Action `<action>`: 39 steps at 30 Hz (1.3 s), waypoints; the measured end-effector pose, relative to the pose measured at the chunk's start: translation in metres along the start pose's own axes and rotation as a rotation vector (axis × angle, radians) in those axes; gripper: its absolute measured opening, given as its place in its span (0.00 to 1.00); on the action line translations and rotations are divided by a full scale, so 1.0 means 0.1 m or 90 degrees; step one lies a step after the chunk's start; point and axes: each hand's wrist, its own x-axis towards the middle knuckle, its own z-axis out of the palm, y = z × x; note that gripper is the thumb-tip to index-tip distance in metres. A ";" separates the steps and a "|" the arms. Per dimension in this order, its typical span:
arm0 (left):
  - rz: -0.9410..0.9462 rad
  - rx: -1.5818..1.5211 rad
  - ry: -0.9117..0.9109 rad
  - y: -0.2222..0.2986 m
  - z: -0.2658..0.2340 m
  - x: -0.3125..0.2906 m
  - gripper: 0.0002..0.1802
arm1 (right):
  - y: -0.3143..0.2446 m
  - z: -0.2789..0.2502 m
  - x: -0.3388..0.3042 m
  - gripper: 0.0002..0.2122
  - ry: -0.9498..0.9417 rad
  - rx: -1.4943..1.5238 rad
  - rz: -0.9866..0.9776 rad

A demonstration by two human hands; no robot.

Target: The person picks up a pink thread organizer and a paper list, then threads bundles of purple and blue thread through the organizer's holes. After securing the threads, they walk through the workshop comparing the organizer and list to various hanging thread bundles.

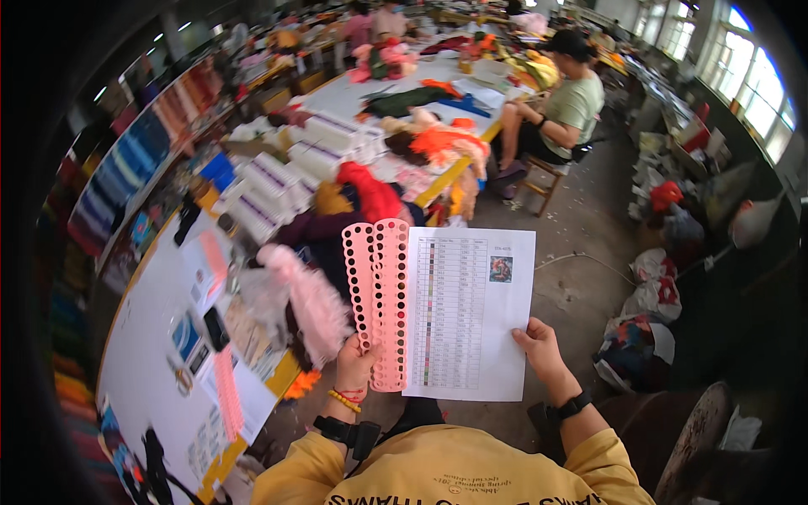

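In front of me, my left hand [358,360] is closed on two long pink thread cards [390,305], their edges punched with rows of round holes. The two cards overlap, one slightly fanned to the left. Beside them a white paper chart [501,337] stands upright, with a printed table of rows and a small coloured picture. My right hand [541,347] pinches the chart's right edge between thumb and fingers. The chart's left edge meets the cards; whether my left fingers also hold it is hidden.
On the white table [151,328] at left lie another pink thread card [227,396], a black phone [216,328] and scissors [183,379]. Pale pink yarn [311,303] hangs nearby. A person [568,101] sits on a stool at the far right. Plastic bags [635,349] line the floor.
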 end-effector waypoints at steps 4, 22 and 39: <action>-0.044 0.018 -0.085 -0.25 0.55 0.69 0.14 | -0.02 -0.58 0.27 0.07 0.104 0.036 0.001; -0.180 0.130 -0.468 -1.23 4.13 3.43 0.12 | -0.85 -3.42 1.41 0.07 0.467 0.112 -0.042; -0.165 0.198 -0.459 -1.64 5.72 4.77 0.09 | -1.34 -5.00 2.90 0.07 0.449 0.134 -0.050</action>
